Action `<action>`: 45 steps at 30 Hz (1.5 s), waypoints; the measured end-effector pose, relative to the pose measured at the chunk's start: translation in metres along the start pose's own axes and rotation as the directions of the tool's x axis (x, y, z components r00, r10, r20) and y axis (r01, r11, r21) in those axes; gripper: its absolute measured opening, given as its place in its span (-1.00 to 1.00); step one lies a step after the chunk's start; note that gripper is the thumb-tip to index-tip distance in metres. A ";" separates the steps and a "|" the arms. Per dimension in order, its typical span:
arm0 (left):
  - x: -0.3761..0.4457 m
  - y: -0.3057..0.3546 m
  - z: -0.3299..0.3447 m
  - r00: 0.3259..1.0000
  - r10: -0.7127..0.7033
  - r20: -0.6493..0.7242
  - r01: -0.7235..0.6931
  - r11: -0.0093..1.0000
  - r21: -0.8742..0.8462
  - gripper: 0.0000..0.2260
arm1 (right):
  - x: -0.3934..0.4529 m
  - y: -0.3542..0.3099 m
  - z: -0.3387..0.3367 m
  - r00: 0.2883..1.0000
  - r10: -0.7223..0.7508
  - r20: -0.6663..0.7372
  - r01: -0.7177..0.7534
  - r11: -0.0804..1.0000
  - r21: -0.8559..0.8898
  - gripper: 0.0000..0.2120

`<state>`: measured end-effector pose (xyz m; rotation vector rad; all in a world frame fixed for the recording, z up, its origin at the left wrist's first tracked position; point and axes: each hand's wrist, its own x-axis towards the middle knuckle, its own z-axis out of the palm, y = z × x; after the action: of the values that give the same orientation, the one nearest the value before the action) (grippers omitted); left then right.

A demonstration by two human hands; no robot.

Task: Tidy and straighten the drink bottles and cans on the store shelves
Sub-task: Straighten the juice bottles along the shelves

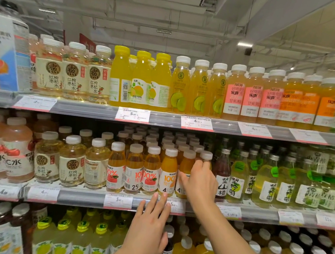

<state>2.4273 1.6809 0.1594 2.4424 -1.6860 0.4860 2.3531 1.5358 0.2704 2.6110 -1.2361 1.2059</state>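
Lowest and nearest in the frame, at bottom centre, the left hand (151, 223) rises in front of the bottom shelf's bottles with its fingers straight and together, grasping nothing; its fingertips (159, 196) reach the front edge of the middle shelf (81, 197), just above the price tags, though whether they actually touch the rail is hard to tell. A little higher and to the right, the right hand (199, 181) is on the middle shelf with its grip wrapped round an orange juice bottle (206, 157) at the right end of the orange-juice row, fingers curled over its shoulder just under the white cap, thumb pointing left across the neighbouring orange bottle (186, 168). That held bottle stands at centre-right of the frame, just beside a dark red bottle (222, 175). The step in hand looks like squaring this front row, one bottle at a time. The next move probably calls for turning or drawing the gripped bottle so its label faces out and lines up with the shelf edge, without knocking its close neighbours. Farthest, across the upper half of the frame, the top shelf (222, 127) carries yellow and orange bottles, one of which, a yellow bottle (121, 77), shows its barcode.
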 end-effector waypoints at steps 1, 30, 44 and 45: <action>-0.001 0.001 -0.003 1.000 0.002 0.001 -0.002 1.000 0.006 -0.33 | 0.000 0.000 0.000 1.000 0.004 0.006 -0.004 1.000 -0.002 -0.55; -0.125 -0.042 -0.102 0.707 -0.146 0.692 0.315 0.941 -0.123 -0.50 | -0.114 -0.041 -0.027 0.237 -0.578 0.781 0.327 0.804 0.496 -0.33; -0.279 -0.164 -0.196 0.710 -0.299 0.638 0.520 0.833 -0.188 -0.46 | -0.185 -0.177 -0.052 0.107 -0.591 0.800 0.261 0.793 0.551 -0.32; -0.287 -0.175 -0.203 0.724 -0.298 0.622 0.505 0.844 -0.183 -0.45 | -0.190 -0.189 -0.055 0.120 -0.590 0.799 0.266 0.794 0.547 -0.33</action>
<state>2.4590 2.0575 0.2662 2.7066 -1.1438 -0.6220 2.3692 1.8071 0.2416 3.5604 0.0037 -0.6014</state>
